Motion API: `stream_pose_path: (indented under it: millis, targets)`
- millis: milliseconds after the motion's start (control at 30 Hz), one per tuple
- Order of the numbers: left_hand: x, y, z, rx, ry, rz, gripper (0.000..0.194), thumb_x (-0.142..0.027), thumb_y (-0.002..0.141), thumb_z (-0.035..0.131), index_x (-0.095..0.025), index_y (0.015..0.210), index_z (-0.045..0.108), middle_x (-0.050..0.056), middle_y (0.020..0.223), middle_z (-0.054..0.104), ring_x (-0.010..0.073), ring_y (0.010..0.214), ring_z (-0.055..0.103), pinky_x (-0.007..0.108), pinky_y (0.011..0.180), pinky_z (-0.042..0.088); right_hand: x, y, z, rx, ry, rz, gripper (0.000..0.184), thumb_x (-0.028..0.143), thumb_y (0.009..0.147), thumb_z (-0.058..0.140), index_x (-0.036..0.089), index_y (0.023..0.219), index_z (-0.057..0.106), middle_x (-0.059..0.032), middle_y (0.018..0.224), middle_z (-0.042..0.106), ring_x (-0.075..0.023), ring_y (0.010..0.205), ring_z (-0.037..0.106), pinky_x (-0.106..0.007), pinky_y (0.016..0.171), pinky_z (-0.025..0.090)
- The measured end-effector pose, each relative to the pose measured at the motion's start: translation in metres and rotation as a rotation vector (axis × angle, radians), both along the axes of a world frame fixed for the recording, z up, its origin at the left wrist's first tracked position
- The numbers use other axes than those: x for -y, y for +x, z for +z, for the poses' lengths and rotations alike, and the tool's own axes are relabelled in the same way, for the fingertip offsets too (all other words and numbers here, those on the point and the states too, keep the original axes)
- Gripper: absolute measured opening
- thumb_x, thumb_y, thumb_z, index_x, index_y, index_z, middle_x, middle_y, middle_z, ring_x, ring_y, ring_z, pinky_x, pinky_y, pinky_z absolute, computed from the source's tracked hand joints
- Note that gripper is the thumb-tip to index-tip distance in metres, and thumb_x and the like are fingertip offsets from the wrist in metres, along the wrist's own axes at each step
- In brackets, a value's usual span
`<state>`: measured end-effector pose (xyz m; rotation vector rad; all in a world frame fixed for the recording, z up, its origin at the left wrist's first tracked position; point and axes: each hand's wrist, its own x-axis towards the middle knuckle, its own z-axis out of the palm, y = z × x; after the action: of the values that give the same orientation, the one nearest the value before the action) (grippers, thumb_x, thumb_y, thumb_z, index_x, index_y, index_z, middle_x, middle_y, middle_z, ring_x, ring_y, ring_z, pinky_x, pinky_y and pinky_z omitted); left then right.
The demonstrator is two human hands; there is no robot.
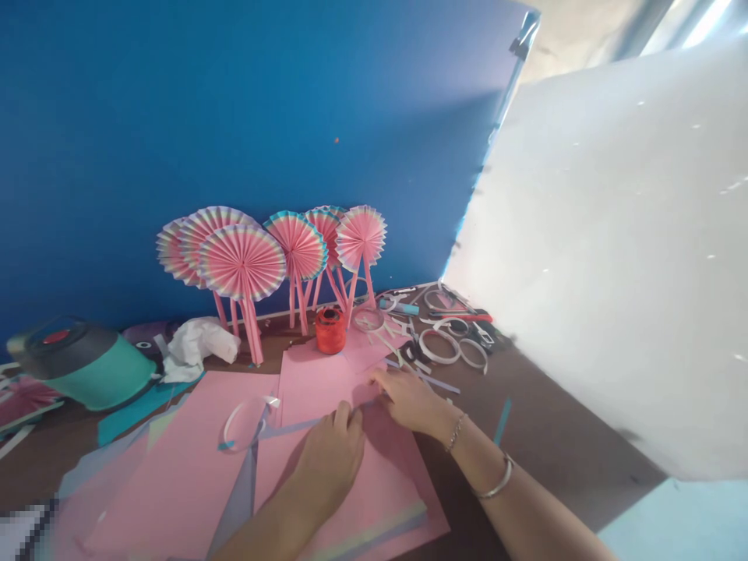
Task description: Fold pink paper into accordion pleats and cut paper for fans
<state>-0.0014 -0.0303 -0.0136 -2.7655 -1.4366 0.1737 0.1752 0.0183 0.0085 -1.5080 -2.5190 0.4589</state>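
Brown desk (pixel 543 444) runs back to a blue backdrop (pixel 351 101), bare along much of its right side. Nearest, toward the middle of the desk's near side, lies the pink sheet (pixel 379 483) being worked, lavender and pale green bands showing at its near edge, with more pink paper jutting out beneath. The left hand (pixel 333 452) rests palm down on this sheet, fingers bent; whether it grips anything I cannot tell. At the sheet's far right corner, the right hand (pixel 403 397) has thumb and fingers drawn narrow, seemingly on the paper's edge, though the pinch itself is hidden.

For neat work here, I would press with the left palm so the layers cannot skate, line up the far edge with the lavender band (pixel 286 429) beside it, and keep the right fingertips light, since thin paper creases easily. The loose white loop (pixel 225 427) on the paper toward the left could snag a sliding sheet.

Beyond stands a red spool (pixel 330 333), with white rings (pixel 435 361) scattered toward the desk's far right corner. Pleated pink fans (pixel 242 261) stand farthest, along the back edge.
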Motion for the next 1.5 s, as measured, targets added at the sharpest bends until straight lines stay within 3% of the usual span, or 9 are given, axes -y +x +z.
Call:
stream_pose_path:
  millis: [300,467,600,767,933,1067,1200,1300,1500]
  targets:
    - [0.002,-0.001,-0.004,0.022,0.062,-0.022,0.030,-0.006,0.083,0.039,-0.012,0.108,0.055,0.011,0.097,0.056,0.0209,0.081,0.058,0.032,0.065,0.048,0.002,0.001,0.000,0.008,-0.026,-0.028,0.032,0.004,0.077,0.046,0.018,0.104,0.056,-0.0064,0.096,0.067,-0.0200,0.095,0.058,-0.033,0.085,0.030]
    - [0.003,0.000,-0.009,0.076,0.129,0.035,0.034,-0.014,0.088,0.038,-0.012,0.120,0.050,0.009,0.092,0.054,0.0198,0.072,0.059,0.032,0.061,0.049,-0.002,0.008,0.000,0.000,-0.052,-0.068,0.022,0.008,0.079,0.049,0.017,0.096,0.059,-0.0057,0.094,0.066,-0.0191,0.093,0.058,-0.033,0.083,0.030]
    - [0.004,0.001,-0.015,0.078,0.154,0.051,0.035,-0.016,0.088,0.042,-0.012,0.122,0.049,0.009,0.093,0.054,0.0208,0.073,0.059,0.033,0.061,0.049,-0.005,0.011,0.001,-0.003,0.019,-0.107,0.007,0.014,0.079,0.056,0.018,0.083,0.061,-0.0036,0.088,0.064,-0.0191,0.090,0.054,-0.032,0.079,0.030]
    - [0.004,0.002,-0.019,0.058,0.135,0.016,0.031,-0.008,0.085,0.039,-0.011,0.112,0.054,0.011,0.095,0.055,0.0209,0.078,0.057,0.034,0.066,0.048,0.001,-0.003,0.001,-0.058,0.030,-0.029,0.005,0.018,0.081,0.056,0.018,0.081,0.061,-0.0045,0.093,0.063,-0.0199,0.094,0.052,-0.033,0.081,0.032]
    - [0.007,-0.001,-0.019,0.050,0.142,0.039,0.035,-0.008,0.085,0.037,-0.010,0.118,0.050,0.012,0.097,0.058,0.0206,0.081,0.058,0.033,0.068,0.049,0.003,-0.011,-0.004,-0.136,0.010,0.009,0.005,0.018,0.082,0.057,0.016,0.080,0.060,-0.0062,0.092,0.063,-0.0207,0.094,0.052,-0.034,0.082,0.035]
    - [0.013,-0.009,-0.023,0.149,0.199,0.003,0.041,-0.008,0.085,0.037,-0.016,0.124,0.047,0.012,0.107,0.059,0.0213,0.088,0.060,0.032,0.071,0.048,0.000,-0.009,-0.001,-0.222,-0.048,-0.002,0.006,0.018,0.079,0.060,0.016,0.074,0.061,-0.0032,0.078,0.064,-0.0165,0.077,0.055,-0.029,0.074,0.038]
    - [0.011,-0.015,-0.025,0.358,0.392,0.157,0.037,-0.021,0.092,0.036,-0.018,0.127,0.045,0.012,0.114,0.059,0.0230,0.096,0.059,0.036,0.080,0.046,-0.002,-0.008,0.002,-0.352,-0.087,0.009,0.006,0.010,0.074,0.061,0.015,0.071,0.062,-0.0019,0.072,0.065,-0.0134,0.068,0.056,-0.023,0.063,0.040]
    - [0.001,-0.017,-0.017,0.490,0.419,0.190,0.033,-0.028,0.092,0.038,-0.018,0.120,0.052,0.012,0.115,0.059,0.0263,0.106,0.053,0.041,0.088,0.041,-0.001,-0.011,0.003,-0.469,-0.102,0.026,0.004,0.012,0.075,0.062,0.015,0.072,0.063,-0.0016,0.072,0.065,-0.0127,0.066,0.056,-0.022,0.062,0.042]
    - [-0.015,-0.021,0.002,0.607,0.128,0.180,0.022,-0.021,0.090,0.043,-0.023,0.079,0.062,0.001,0.086,0.066,0.0188,0.087,0.056,0.036,0.078,0.036,-0.003,-0.012,0.001,-0.615,-0.172,0.009,0.007,0.020,0.076,0.064,0.015,0.073,0.066,-0.0032,0.074,0.068,-0.0138,0.070,0.060,-0.023,0.065,0.046]
